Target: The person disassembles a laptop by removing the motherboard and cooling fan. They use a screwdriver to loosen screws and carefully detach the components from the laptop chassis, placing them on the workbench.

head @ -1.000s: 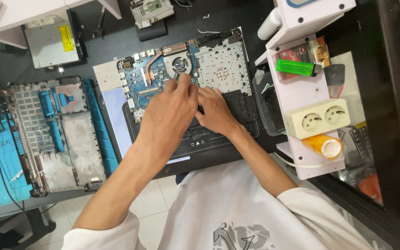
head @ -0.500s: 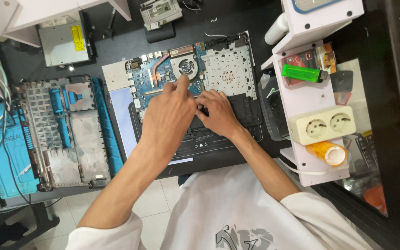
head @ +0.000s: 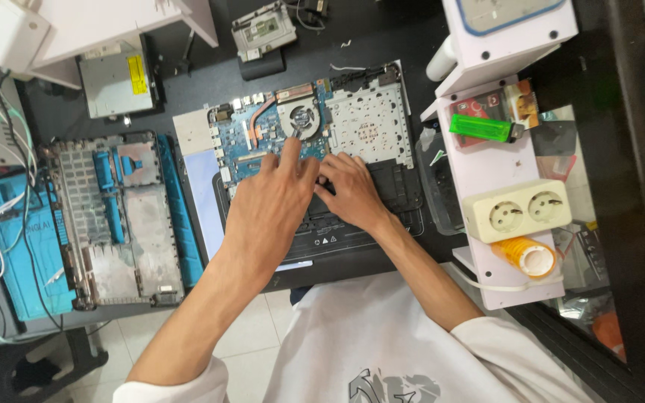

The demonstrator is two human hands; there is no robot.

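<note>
Both hands are working on an opened laptop lying on the dark table.
The left hand is resting flat, fingers apart, on its blue board; the right hand is pressing spread fingers beside it, gripping nothing.

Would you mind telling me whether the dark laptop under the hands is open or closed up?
Open: the dark laptop has its cover off, baring the blue circuit board and round fan.
</note>
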